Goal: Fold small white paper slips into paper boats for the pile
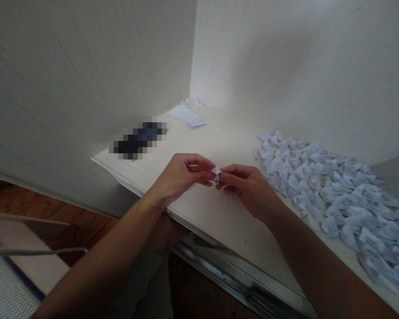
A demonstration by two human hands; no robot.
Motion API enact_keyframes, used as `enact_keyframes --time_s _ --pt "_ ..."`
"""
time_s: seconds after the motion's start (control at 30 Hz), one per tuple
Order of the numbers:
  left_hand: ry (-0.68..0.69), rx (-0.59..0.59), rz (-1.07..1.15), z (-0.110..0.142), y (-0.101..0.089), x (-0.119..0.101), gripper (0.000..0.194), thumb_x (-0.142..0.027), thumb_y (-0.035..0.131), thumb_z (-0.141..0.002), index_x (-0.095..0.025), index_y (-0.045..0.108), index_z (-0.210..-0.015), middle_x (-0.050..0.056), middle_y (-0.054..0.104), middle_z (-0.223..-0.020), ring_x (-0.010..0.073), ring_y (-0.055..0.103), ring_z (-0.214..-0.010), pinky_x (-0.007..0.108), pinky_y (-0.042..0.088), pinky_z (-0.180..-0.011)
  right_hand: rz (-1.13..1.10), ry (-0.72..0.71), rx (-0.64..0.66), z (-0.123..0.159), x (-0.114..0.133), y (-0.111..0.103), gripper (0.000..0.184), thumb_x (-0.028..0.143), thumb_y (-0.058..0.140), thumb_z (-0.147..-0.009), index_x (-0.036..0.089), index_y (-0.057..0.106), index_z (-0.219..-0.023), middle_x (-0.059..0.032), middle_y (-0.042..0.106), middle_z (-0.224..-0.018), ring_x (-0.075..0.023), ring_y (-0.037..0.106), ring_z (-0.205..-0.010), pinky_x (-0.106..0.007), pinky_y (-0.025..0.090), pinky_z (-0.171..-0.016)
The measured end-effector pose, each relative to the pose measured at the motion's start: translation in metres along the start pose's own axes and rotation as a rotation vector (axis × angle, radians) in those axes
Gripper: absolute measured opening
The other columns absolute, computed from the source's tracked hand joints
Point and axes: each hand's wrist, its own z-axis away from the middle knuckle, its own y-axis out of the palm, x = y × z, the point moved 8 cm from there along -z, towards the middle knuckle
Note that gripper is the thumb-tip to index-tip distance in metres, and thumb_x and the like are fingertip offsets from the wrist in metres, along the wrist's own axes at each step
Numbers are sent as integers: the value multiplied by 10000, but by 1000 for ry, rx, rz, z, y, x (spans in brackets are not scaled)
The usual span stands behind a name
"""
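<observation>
Between my two hands is a small folded white paper piece (216, 170), held up just above the pale desk top (226, 208). My left hand (188, 173) pinches its left side between thumb and fingers. From the other side, the thumb and forefinger of my right hand (244, 184) press on it, with the remaining fingers curled below. To the right of my right hand spreads a large heap of folded white paper pieces (319, 177). Flat paper sheets (186, 115) lie stacked beyond my left hand.
A dark, pixelated object (139, 139) lies near the desk's left end. Small white paper scraps (196, 102) sit in the back corner. White panels (136, 57) rise at the left and behind. Beneath the front edge runs a metal drawer rail (216, 270).
</observation>
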Motion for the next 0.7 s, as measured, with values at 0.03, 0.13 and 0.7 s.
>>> enact_keyframes --time_s 0.03,0.13,0.7 --pt "5 -9 -11 0 0 0 246 -170 894 -649 -123 754 -846 54 760 -736 173 733 -656 293 620 -663 12 -6 -15 0 0 -1 163 356 860 -707 229 804 -792 -18 753 -741 -134 649 -686 -269 412 -609" --pt "12 -30 -46 1 -1 0 277 -190 910 -636 -122 753 -854 57 756 -738 184 739 -676 307 627 -676 78 -37 -50 1 2 -2 176 370 851 -713 222 793 -789 -19 740 -728 -137 630 -675 -273 421 -596" --pt "156 -108 -301 6 5 -13 333 -318 900 -709 -135 720 -920 28 701 -724 173 708 -654 305 628 -635 442 -272 -198 6 21 -3 172 350 728 -834 181 745 -810 -21 699 -644 -135 598 -562 -278 458 -553"
